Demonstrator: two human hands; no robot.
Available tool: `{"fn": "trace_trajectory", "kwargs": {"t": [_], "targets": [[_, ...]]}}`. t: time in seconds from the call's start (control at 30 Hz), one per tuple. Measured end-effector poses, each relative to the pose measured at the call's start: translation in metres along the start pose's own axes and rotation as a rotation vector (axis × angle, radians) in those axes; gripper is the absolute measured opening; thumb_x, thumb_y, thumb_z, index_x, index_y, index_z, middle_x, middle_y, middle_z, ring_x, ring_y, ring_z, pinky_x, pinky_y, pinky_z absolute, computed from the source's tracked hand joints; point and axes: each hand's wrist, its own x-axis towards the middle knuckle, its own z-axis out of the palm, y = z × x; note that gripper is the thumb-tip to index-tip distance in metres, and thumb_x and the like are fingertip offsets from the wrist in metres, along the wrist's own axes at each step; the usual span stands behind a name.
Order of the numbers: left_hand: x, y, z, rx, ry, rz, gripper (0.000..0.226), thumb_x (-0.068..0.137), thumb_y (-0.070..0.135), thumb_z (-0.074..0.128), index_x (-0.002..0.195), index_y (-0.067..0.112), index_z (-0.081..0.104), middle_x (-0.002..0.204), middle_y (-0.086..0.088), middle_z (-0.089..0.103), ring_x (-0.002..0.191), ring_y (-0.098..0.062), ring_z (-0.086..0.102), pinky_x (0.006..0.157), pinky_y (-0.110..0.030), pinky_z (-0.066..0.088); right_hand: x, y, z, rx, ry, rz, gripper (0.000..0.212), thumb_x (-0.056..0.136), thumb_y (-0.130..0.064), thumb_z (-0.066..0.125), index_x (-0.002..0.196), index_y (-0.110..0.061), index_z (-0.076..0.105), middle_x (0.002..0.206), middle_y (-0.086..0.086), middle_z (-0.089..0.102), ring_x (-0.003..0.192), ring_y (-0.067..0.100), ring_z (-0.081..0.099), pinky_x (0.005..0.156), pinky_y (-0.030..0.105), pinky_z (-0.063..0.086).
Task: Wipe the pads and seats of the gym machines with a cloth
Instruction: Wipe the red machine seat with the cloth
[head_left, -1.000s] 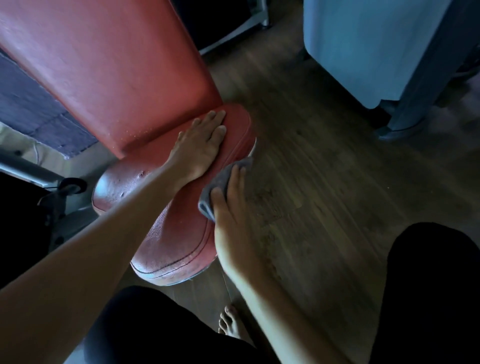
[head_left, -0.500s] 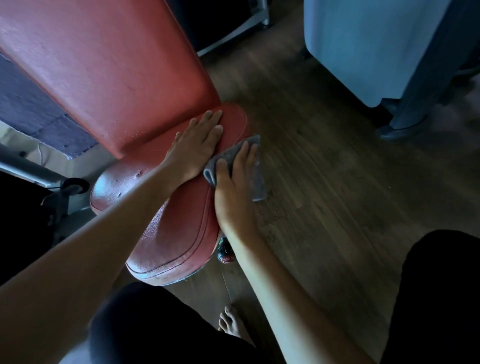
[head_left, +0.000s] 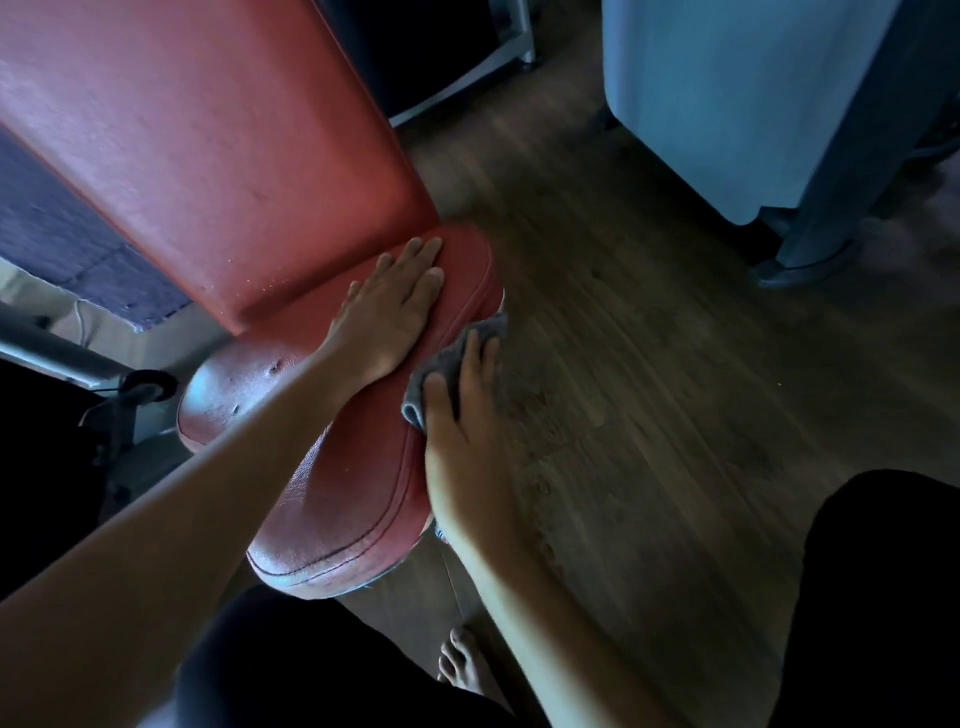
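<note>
cloth (head_left: 441, 362), grey and crumpled, is pressed against the right edge of the red seat pad (head_left: 337, 493) by the right hand (head_left: 462, 431), whose fingers are laid straight over it with the thumb spread apart. the left hand (head_left: 392, 312) is laid flat on the far end of the seat pad, fingers straight and close together, just beside the tilted red back pad (head_left: 208, 156). a bare foot (head_left: 460, 667) is seen on the wooden floor (head_left: 649, 364) near the seat pad's near end.
</note>
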Motion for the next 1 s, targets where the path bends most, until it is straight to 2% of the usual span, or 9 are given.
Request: {"fn": "trace_trajectory", "kwargs": {"t": [0.13,0.23,0.4,0.57,0.7,0.8,0.87,0.93,1.0], "targets": [[0.001,-0.003,-0.001,-0.080,0.069,0.049,0.059,0.099,0.055,0.032,0.154,0.033,0.031,0.163,0.005,0.027,0.151,-0.017,0.020,0.124,-0.047,0.014,0.021,-0.002,-0.002,-0.031,0.031,-0.048,0.066,0.104,-0.033,0.036,0.156,-0.020,-0.001,0.163,-0.005,-0.015,0.145,-0.004,-0.013,0.118,0.018,-0.006],[0.007,-0.001,0.000,-0.060,0.124,0.031,0.064,0.091,0.060,0.027,0.148,0.035,0.039,0.154,0.005,0.039,0.143,-0.018,0.031,0.119,-0.051,0.023,0.027,0.001,0.000,-0.001,0.045,-0.073,0.069,0.103,-0.035,0.036,0.155,-0.021,-0.008,0.163,-0.006,-0.014,0.147,-0.003,-0.011,0.121,0.022,-0.003],[0.018,0.000,0.006,-0.025,0.139,0.013,0.078,0.082,0.074,0.013,0.150,0.042,0.031,0.155,0.011,0.033,0.144,-0.013,0.026,0.119,-0.048,0.021,0.035,0.008,-0.003,0.015,0.058,-0.136,0.068,0.101,-0.039,0.036,0.154,-0.025,-0.004,0.161,-0.013,-0.011,0.145,-0.009,-0.010,0.113,0.006,-0.002],[0.016,-0.005,0.007,0.026,0.115,0.061,0.073,0.087,0.069,0.012,0.153,0.042,0.024,0.162,0.012,0.025,0.149,-0.008,0.020,0.122,-0.048,0.017,0.048,0.014,-0.003,0.027,0.110,-0.168,0.073,0.093,-0.053,0.031,0.154,-0.029,-0.002,0.163,-0.015,-0.011,0.146,-0.008,-0.005,0.116,0.013,0.006],[0.010,0.002,0.005,-0.033,0.103,0.070,0.061,0.090,0.062,0.018,0.148,0.044,0.022,0.161,0.016,0.024,0.149,-0.002,0.017,0.125,-0.040,0.014,0.053,0.017,-0.005,0.087,0.089,-0.156,0.072,0.096,-0.049,0.038,0.156,-0.027,0.005,0.163,-0.016,-0.005,0.146,-0.008,-0.001,0.120,0.022,0.011],[0.010,0.000,0.006,-0.004,0.102,0.126,0.055,0.094,0.055,0.021,0.147,0.043,0.020,0.161,0.014,0.024,0.150,-0.002,0.016,0.125,-0.041,0.014,0.069,0.015,-0.013,0.090,0.088,-0.162,0.072,0.095,-0.055,0.037,0.156,-0.028,0.012,0.164,-0.013,0.007,0.147,-0.005,0.008,0.122,0.030,0.017],[0.011,0.003,0.006,-0.092,0.118,0.015,0.053,0.095,0.058,0.026,0.148,0.052,0.027,0.162,0.016,0.025,0.149,-0.001,0.018,0.125,-0.043,0.015,0.095,0.008,-0.023,0.167,0.069,-0.117,0.063,0.098,-0.052,0.041,0.154,-0.026,0.026,0.158,-0.008,0.028,0.143,-0.001,0.027,0.118,0.033,0.028],[0.011,0.006,0.007,-0.118,0.127,-0.055,0.049,0.096,0.058,0.028,0.146,0.057,0.030,0.161,0.020,0.025,0.149,0.000,0.018,0.125,-0.044,0.015,0.118,0.004,-0.030,0.247,0.060,-0.072,0.049,0.101,-0.043,0.043,0.145,-0.021,0.043,0.140,-0.004,0.050,0.128,0.003,0.047,0.109,0.033,0.040],[0.011,0.006,0.006,-0.102,0.126,-0.066,0.049,0.097,0.057,0.028,0.146,0.057,0.030,0.161,0.022,0.025,0.149,0.001,0.017,0.125,-0.044,0.014,0.113,0.005,-0.030,0.266,0.058,-0.062,0.050,0.100,-0.046,0.042,0.143,-0.020,0.045,0.139,0.001,0.053,0.128,0.008,0.050,0.108,0.035,0.041]]}}
